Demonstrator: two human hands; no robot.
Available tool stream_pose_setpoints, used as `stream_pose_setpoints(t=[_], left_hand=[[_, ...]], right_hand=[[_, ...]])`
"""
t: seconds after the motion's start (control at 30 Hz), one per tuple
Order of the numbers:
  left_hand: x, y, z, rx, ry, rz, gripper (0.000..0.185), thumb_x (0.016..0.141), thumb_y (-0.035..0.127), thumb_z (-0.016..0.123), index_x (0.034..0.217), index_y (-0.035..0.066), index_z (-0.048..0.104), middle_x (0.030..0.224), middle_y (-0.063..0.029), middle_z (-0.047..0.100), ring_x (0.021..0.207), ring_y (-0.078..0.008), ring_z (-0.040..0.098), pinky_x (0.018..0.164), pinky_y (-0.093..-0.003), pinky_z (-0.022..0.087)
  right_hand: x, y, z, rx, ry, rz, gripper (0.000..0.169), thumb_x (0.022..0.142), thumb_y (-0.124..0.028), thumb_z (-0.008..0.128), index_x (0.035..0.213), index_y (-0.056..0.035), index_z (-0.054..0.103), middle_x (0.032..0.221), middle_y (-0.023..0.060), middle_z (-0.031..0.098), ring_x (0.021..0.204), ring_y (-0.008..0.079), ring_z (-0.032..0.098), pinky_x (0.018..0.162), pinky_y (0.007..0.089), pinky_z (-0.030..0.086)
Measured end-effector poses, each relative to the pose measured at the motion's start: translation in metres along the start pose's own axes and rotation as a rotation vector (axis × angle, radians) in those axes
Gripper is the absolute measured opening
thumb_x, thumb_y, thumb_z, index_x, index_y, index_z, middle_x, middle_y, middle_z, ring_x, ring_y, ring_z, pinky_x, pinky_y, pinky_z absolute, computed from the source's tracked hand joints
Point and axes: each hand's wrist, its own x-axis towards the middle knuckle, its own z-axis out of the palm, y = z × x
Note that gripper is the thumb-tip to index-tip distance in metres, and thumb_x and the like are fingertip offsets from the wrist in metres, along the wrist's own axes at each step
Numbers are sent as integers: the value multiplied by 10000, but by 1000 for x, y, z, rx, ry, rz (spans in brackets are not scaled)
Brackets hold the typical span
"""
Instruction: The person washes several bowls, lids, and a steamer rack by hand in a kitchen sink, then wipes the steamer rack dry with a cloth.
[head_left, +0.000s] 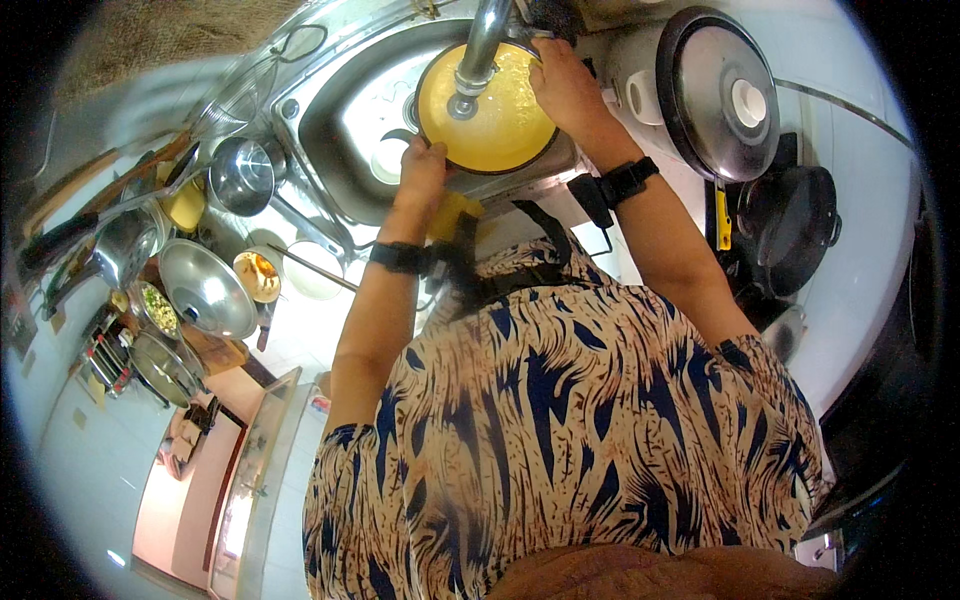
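A yellow-lined round basin (510, 135) with a dark rim is in the steel sink (330, 135), beneath the metal faucet (480, 60). Clear liquid, probably water, lies in it and its surface ripples. My left hand (424, 165) grips the near-left rim. On the right rim is my right hand (566, 86), fingers curled over the edge. Just left of my left hand, a small white round dish (386, 161) rests in the sink, partly hidden. Something yellow (457, 210), perhaps a cloth, shows below the basin; I cannot tell what it is.
On the right stand a large lidded pot (720, 97) and a black pan (791, 229). Along the left counter are a steel saucepan (241, 176), a metal lid (206, 289), a stained bowl (257, 274), a white bowl (313, 268) and a dish of chopped food (157, 307). Hanging utensils (112, 187) crowd the far left.
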Motion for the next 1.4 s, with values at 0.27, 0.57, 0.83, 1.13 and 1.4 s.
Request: stream_pose_setpoints(t=[0.27, 0.57, 0.83, 1.13, 1.4], left_hand=[[-16, 12, 4, 18, 21, -34, 346, 933, 91, 455, 1269, 15, 484, 1057, -80, 646, 839, -181, 642, 716, -282, 512], [-9, -8, -7, 84, -6, -32, 398, 942, 67, 461, 1338, 35, 442, 1079, -65, 633, 830, -147, 624, 688, -252, 502], [-18, 1, -1, 45, -15, -76, 385, 950, 77, 449, 1332, 29, 441, 1079, -64, 634, 826, -143, 622, 707, -253, 508], [-17, -3, -5, 52, -21, -44, 329, 960, 118, 451, 1269, 10, 475, 1080, -74, 638, 817, -146, 627, 699, -262, 519], [-19, 22, -9, 69, -4, 4, 335, 951, 115, 456, 1268, 11, 488, 1084, -79, 637, 815, -147, 627, 683, -259, 519]], right_hand=[[-9, -8, 0, -4, -21, 51, 344, 899, -176, 533, 1203, -15, 530, 1133, 235, 555, 1048, 412, 567, 909, 472, 464], [-17, -5, 5, 4, 21, 71, 349, 891, -163, 560, 1191, 13, 528, 1150, 241, 558, 1054, 410, 572, 918, 457, 465], [-22, -1, 7, 11, 29, 67, 339, 886, -149, 567, 1173, 28, 534, 1133, 247, 569, 1047, 416, 571, 913, 460, 466], [-18, -8, 1, 9, 41, 111, 355, 871, -139, 582, 1189, 8, 533, 1155, 245, 566, 1047, 420, 568, 897, 465, 474], [17, -16, 0, -3, 107, -9, 474, 849, -130, 539, 1300, -22, 439, 1217, 244, 539, 1058, 438, 576, 904, 517, 483]])
